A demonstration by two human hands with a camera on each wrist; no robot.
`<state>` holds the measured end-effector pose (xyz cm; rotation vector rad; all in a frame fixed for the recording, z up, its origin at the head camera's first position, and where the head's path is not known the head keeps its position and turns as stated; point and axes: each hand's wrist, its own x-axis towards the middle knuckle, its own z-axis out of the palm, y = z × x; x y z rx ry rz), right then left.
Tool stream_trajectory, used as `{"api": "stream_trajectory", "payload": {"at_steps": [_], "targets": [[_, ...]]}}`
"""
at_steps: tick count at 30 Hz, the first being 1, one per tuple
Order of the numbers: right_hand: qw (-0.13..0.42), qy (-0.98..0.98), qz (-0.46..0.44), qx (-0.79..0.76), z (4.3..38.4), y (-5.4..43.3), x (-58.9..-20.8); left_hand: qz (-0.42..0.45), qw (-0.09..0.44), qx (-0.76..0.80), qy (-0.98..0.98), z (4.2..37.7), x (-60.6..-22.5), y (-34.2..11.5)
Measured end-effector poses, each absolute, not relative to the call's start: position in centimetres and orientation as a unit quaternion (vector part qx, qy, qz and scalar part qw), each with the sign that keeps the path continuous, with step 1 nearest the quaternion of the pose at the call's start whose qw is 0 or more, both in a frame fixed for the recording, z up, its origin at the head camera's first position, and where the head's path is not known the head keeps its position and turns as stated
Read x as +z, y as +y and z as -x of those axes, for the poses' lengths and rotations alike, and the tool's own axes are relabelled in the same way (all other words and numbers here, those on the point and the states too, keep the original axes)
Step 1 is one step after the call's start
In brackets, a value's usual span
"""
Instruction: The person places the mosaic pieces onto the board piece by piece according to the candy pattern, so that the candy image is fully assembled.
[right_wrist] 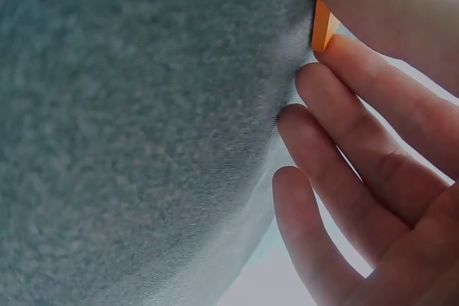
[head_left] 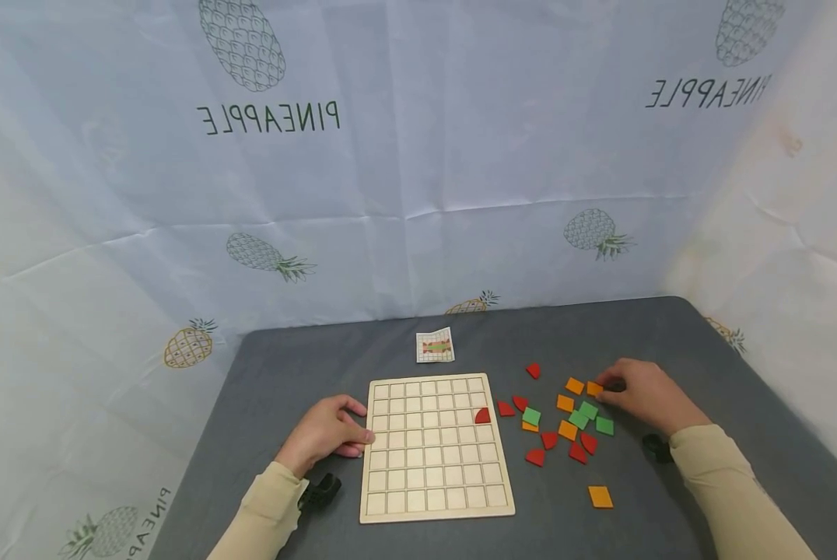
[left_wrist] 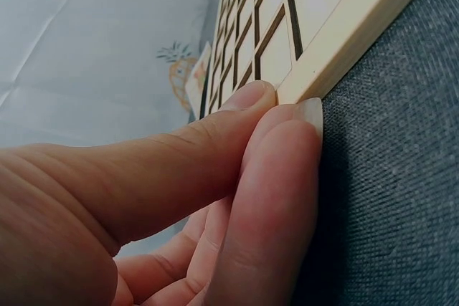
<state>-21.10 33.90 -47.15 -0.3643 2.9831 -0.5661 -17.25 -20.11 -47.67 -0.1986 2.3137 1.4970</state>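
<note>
A pale wooden grid board lies on the grey table, with one red quarter-circle tile in a cell near its right edge. My left hand pinches the board's left edge; in the left wrist view the thumb rests on the rim and a finger lies against its side. Over at the right, my right hand grips an orange square tile between thumb and index finger. In the right wrist view that orange tile is at the table surface, and the other fingers are spread loosely.
Loose orange square tiles, green square tiles and red quarter-circle tiles are scattered right of the board. A single orange tile lies nearer the front. Behind the board is a small printed pattern card. Pineapple-print cloth hangs around the table.
</note>
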Motion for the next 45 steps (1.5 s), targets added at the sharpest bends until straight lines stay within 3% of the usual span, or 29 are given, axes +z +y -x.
{"api": "stream_trajectory", "payload": {"at_steps": [7, 28, 45], "targets": [[0.038, 0.973, 0.116, -0.198, 20.3, 32.4, -46.3, 0.075, 0.187, 0.531, 0.823, 17.2, -47.7, -20.0], [0.027, 0.951, 0.198, -0.236, 18.0, 20.4, -45.4, 0.086, 0.187, 0.529, 0.824, 17.2, -47.6, -19.9], [0.04, 0.943, 0.254, -0.21, 17.2, 17.3, -46.0, 0.098, 0.183, 0.524, 0.826, 17.3, -47.6, -19.8]]}}
